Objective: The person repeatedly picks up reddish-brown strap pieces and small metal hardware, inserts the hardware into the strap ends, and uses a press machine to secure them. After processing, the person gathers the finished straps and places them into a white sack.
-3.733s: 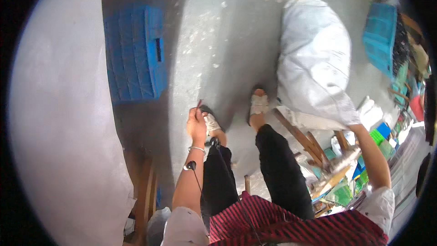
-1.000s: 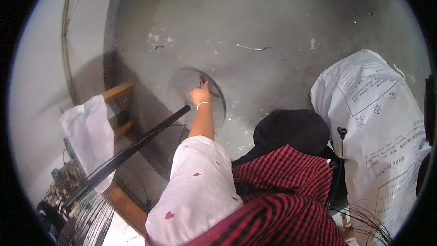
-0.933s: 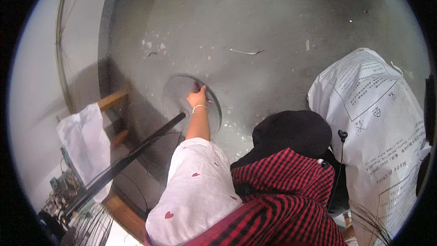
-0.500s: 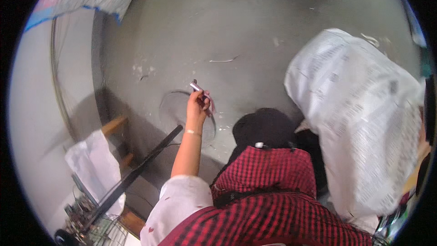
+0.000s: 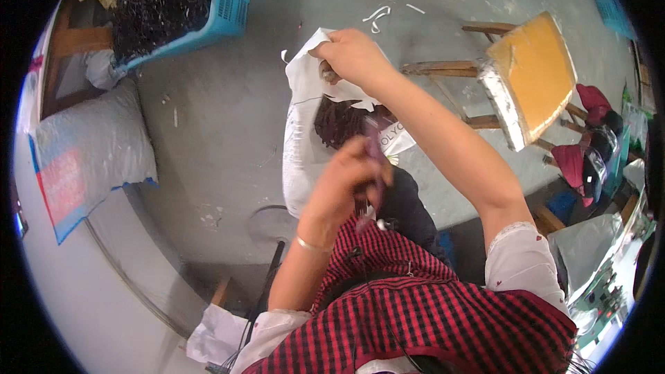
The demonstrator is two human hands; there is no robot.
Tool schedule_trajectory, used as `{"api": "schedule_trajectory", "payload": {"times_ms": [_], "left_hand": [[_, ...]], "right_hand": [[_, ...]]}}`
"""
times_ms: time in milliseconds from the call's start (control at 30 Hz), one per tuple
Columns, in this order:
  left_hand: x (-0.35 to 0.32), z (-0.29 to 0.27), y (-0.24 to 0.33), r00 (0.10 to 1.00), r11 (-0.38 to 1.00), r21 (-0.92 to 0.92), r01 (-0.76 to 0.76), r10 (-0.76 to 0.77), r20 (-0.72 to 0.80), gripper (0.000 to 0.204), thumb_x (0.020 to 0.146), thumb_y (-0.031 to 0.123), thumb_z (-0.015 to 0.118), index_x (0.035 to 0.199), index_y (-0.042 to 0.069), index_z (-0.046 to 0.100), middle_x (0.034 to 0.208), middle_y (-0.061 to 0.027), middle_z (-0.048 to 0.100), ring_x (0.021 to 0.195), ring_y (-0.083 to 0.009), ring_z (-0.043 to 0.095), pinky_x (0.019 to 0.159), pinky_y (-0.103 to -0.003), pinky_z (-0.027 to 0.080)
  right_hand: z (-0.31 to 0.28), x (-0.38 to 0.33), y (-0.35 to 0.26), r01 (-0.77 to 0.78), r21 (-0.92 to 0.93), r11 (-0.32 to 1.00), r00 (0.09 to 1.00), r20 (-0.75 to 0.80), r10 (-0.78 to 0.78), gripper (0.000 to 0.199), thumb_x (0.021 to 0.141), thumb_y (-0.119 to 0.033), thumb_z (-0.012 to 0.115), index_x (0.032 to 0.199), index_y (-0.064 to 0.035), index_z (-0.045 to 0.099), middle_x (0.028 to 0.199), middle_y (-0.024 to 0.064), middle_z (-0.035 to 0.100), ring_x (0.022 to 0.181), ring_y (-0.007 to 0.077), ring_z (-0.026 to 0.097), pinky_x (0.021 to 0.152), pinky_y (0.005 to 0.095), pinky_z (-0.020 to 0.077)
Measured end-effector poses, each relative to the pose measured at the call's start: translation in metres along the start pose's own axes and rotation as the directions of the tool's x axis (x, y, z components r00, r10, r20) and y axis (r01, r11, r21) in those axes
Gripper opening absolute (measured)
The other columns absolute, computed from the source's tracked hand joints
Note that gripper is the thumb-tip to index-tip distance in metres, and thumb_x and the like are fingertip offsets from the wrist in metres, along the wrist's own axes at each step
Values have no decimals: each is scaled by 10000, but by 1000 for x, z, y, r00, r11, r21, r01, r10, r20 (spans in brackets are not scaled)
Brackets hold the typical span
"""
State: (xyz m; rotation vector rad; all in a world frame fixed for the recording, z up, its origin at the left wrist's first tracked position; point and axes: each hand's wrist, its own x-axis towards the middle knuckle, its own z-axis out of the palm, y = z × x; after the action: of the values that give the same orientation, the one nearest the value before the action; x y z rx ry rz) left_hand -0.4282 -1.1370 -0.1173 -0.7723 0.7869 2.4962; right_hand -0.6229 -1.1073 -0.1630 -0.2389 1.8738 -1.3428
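Observation:
A white woven sack (image 5: 299, 145) stands in front of me with its mouth open and dark brown-maroon pieces (image 5: 334, 121) inside. My right hand (image 5: 352, 57) is closed on the sack's far rim. Nearer my body, at the sack's near side, my left hand (image 5: 346, 176) has its fingers curled round narrow purplish strips (image 5: 375, 140). Motion smears the strips, so their exact kind cannot be made out.
A blue crate (image 5: 237, 7) heaped with black strips is at the far left, above a stuffed pale sack (image 5: 97, 145). To the right stands a wooden stool (image 5: 544, 73) with a yellow seat, near dark red pieces (image 5: 568, 166). White scraps (image 5: 377, 17) lie on the floor.
The view has shifted. The sack, earlier at my right, is now in front, its open mouth showing. My right hand has come into view gripping it. My left hand is now beside the sack.

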Motion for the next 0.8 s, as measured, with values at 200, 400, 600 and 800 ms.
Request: {"api": "schedule_trajectory", "payload": {"times_ms": [200, 400, 600, 800], "left_hand": [[29, -27, -11, 794, 965, 227, -129, 238, -559, 155, 905, 77, 666, 1045, 40, 611, 877, -82, 669, 682, -143, 579, 599, -262, 453], [21, -54, -48, 624, 199, 933, 299, 699, -350, 632, 835, 344, 796, 1289, -22, 552, 1133, -206, 680, 1056, -336, 636, 967, -420, 478], [33, 13, -105, 860, -254, 831, 494, 280, -426, 1066, 792, 602, 764, 1567, 10, 334, 1327, -262, 637, 1263, -405, 593, 1096, -472, 419], [55, -29, -109, 809, -53, 831, 554, 270, -522, 383, 982, 411, 586, 1134, 74, 686, 1060, -158, 738, 1037, -417, 671, 896, -496, 514]], "right_hand": [[-35, -22, 0, -60, 15, 998, 998, 2, 60, 260, 845, -231, 597, 851, -13, 739, 772, 153, 731, 730, 295, 719, 708, 411, 546], [-59, -45, 12, -89, -240, 967, 994, -81, 71, 321, 835, -301, 593, 905, -29, 748, 986, 218, 733, 968, 414, 683, 842, 485, 531], [-61, -50, 39, -7, -435, 901, 994, -105, -43, 366, 830, -276, 543, 945, 16, 732, 1079, 271, 707, 1057, 431, 664, 934, 503, 515], [-77, -106, 14, -50, 52, 997, 979, -197, 59, 402, 935, -377, 579, 839, 2, 672, 865, 244, 693, 865, 424, 670, 782, 515, 503]]}}
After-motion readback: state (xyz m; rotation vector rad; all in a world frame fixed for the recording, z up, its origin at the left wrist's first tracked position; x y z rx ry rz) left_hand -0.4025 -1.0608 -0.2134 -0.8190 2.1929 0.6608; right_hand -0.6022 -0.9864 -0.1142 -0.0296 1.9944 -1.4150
